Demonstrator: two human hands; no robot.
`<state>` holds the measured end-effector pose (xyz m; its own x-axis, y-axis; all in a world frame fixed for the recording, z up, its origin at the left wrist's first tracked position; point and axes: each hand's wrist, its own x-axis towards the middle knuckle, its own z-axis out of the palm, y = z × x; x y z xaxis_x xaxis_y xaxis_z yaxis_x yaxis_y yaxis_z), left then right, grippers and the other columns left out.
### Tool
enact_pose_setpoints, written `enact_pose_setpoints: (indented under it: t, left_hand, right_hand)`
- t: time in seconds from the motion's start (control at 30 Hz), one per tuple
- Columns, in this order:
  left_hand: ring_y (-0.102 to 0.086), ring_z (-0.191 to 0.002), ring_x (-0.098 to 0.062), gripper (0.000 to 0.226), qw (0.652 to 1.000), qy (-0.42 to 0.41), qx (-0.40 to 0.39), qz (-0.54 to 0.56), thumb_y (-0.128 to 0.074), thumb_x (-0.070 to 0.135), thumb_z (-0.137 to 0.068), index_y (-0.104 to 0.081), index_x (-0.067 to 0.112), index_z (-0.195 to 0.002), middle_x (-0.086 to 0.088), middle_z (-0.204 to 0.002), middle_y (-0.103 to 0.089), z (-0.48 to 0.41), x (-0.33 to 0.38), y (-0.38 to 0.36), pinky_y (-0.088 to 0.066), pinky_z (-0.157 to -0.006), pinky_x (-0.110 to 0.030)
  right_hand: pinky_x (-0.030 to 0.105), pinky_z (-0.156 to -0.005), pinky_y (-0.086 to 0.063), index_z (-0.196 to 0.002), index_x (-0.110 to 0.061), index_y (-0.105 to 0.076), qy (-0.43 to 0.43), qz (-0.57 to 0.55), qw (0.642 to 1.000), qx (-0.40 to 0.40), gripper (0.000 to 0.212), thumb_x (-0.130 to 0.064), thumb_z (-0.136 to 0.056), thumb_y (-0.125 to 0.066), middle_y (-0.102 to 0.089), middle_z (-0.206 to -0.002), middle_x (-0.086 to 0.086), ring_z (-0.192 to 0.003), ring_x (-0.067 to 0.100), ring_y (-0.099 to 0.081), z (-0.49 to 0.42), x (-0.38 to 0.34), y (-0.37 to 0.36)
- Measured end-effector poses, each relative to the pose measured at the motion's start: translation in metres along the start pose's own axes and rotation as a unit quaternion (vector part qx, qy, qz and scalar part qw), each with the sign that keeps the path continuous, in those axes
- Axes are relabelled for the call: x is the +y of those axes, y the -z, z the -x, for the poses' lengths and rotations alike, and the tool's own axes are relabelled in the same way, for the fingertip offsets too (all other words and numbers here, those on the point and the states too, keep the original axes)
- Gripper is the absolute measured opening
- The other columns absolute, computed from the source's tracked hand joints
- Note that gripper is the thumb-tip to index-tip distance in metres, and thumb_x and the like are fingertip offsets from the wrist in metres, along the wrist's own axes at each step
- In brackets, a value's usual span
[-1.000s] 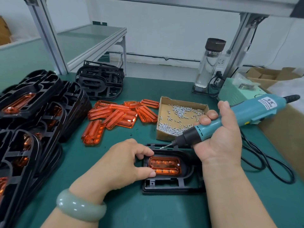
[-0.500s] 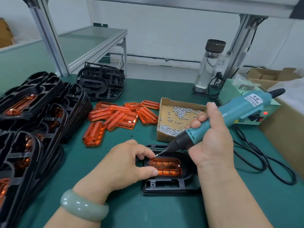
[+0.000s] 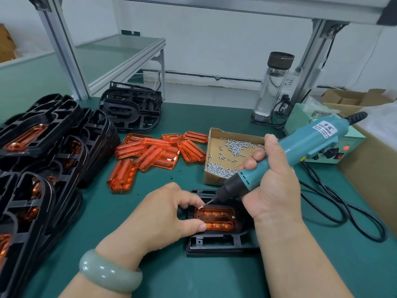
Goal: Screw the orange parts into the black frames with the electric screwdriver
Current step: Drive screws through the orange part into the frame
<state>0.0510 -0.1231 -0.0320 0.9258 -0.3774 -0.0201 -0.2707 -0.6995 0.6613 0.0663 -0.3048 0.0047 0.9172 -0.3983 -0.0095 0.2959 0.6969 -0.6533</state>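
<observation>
Orange part point(image 3: 217, 218) lies near screw box point(image 3: 216, 147) and loose spares point(image 3: 150, 155).

Teal plastic electric screwdriver point(image 3: 311, 145) with black nose and white label. Translucent orange ribbed part point(image 3: 217, 218) inside matte black plastic frame point(image 3: 214, 245), on dark green table mat point(image 3: 204, 278). Pale green glossy bangle point(image 3: 109, 273).

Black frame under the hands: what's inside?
An orange part sits in the black frame, one screw at its right end. The left hand covers its lower-left corner; the right hand with the electric screwdriver hides the frame's right side.
</observation>
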Motion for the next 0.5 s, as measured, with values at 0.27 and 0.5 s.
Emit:
enact_pose_setpoints:
  t: [0.27, 0.5]
  left_hand:
    - [-0.049, -0.080, 0.002, 0.034, 1.000, 0.003, -0.008, 0.006, -0.077, 0.053, -0.064, -0.061, 0.058, -0.093, 0.018, -0.090, -0.051, -0.0001, -0.0021, 0.0003, -0.042, -0.077, -0.021]
    - [-0.049, -0.082, 0.004, 0.036, 1.000, 0.005, -0.016, 0.004, -0.077, 0.054, -0.063, -0.062, 0.056, -0.096, 0.019, -0.091, -0.050, -0.0009, -0.0045, 0.0006, -0.043, -0.079, -0.021]
  right_hand:
    - [0.023, -0.054, -0.040, -0.085, -0.023, -0.050, 0.002, 0.000, 1.000, -0.007, 0.015, -0.024, -0.092, -0.063, -0.047, -0.060, -0.006, -0.046, 0.009, -0.045, 0.0008, -0.0005, -0.0017]
    - [0.022, -0.052, -0.041, -0.084, -0.022, -0.051, 0.020, 0.016, 0.999, -0.034, 0.016, -0.026, -0.086, -0.066, -0.047, -0.059, -0.005, -0.046, 0.009, -0.045, 0.0066, -0.0012, -0.0041]
